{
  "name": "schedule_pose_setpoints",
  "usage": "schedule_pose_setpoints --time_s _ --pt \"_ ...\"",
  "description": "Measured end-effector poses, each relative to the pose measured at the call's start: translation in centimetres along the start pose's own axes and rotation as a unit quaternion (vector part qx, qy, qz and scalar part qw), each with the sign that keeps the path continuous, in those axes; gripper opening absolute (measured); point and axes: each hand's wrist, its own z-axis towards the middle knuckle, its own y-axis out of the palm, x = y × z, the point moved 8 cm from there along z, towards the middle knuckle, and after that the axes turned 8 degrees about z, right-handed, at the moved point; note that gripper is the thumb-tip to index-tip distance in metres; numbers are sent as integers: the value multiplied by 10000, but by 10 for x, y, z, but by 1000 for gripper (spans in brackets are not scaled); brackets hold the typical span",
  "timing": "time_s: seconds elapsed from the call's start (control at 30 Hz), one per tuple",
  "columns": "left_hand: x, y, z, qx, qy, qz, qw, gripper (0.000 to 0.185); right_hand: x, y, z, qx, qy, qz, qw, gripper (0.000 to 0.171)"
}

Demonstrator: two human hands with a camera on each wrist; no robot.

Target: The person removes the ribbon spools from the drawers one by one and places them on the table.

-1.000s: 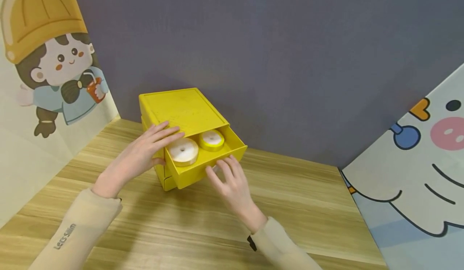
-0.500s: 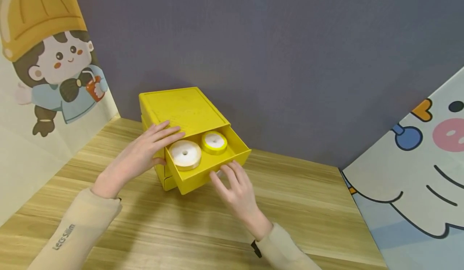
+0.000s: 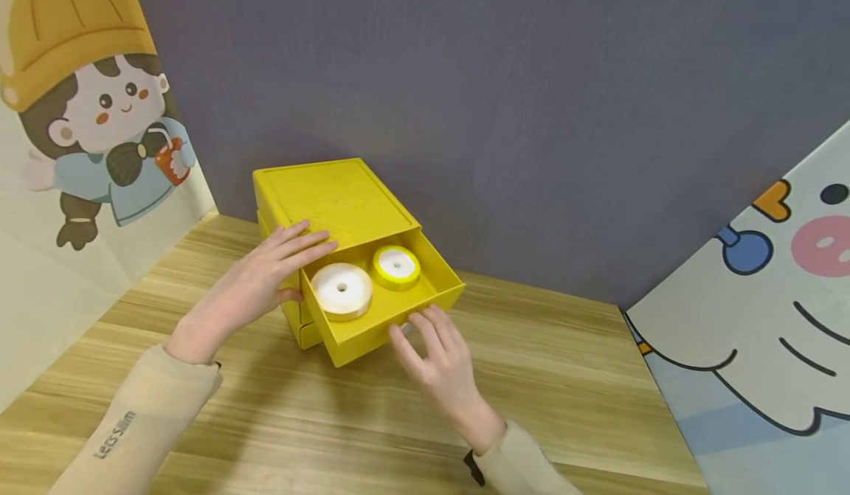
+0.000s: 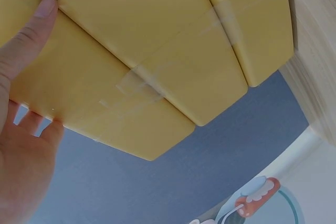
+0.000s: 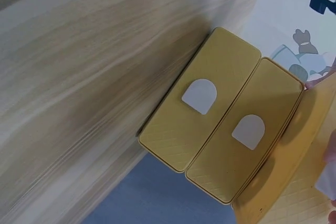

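Observation:
A yellow drawer unit [image 3: 335,200] stands on the wooden table, its top drawer [image 3: 361,343] pulled well out. Inside that drawer lie a larger white spool [image 3: 342,288] with a cream rim and a smaller spool [image 3: 396,265] with a yellow rim. My left hand [image 3: 255,281] rests on the unit's front left corner, fingers straight over the top. In the left wrist view its thumb [image 4: 31,38] presses on the side panel. My right hand [image 3: 441,369] pinches the white pull tab [image 5: 326,182] on the drawer front with bent fingers.
Two lower drawers, the middle one [image 5: 226,171] and the bottom one [image 5: 173,135], are closed, each with a white tab. Behind the unit rises a dark grey wall [image 3: 505,111]. Cartoon-printed panels, left [image 3: 40,274] and right [image 3: 744,318], flank the wooden table [image 3: 564,377].
The top drawer has slid further out toward the front right, carried by my right hand. More of both spools shows. My left hand has stayed on the corner.

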Motion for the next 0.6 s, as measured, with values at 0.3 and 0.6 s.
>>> schedule_pose_setpoints --time_s 0.3,0.6 --pt "0 0 -1 -7 -23 -8 10000 95 -4 -8 0 172 -132 -11 9998 15" --pt "-2 1 -2 -43 -53 -12 10000 96 -6 -12 0 180 -122 20 9998 14"
